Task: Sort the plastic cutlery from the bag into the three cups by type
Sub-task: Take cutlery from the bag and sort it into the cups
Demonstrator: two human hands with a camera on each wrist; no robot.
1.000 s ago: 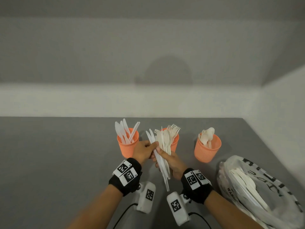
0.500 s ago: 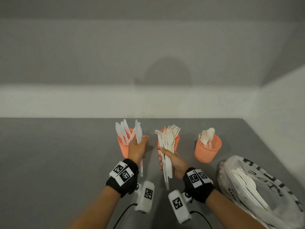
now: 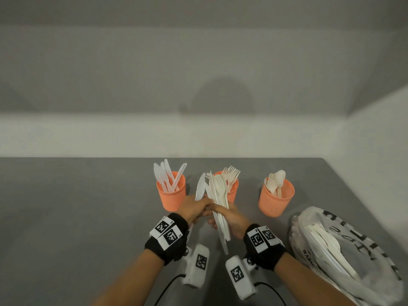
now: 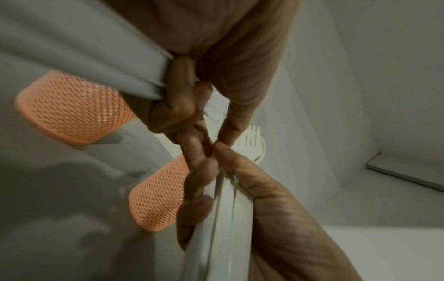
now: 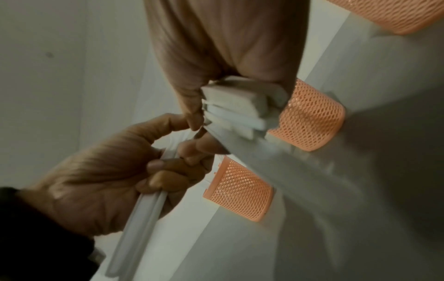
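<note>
Your right hand (image 3: 229,219) clenches a bundle of cutlery (image 3: 220,202) upright in front of the middle cup (image 3: 233,192), near the table's (image 3: 66,217) far edge. Your left hand (image 3: 192,209) pinches a knife (image 3: 200,187) at the bundle's left side, handle between the fingertips (image 4: 192,152).

The cups (image 3: 171,196) are matt orange plastic with a fine mesh-like texture, the cutlery (image 3: 220,202) is smooth, faintly glossy white plastic, the bag (image 3: 357,246) at 4 o'clock is thin, crinkled, shiny clear plastic film printed in black, and the worktop (image 3: 77,217) is smooth matt grey.
</note>
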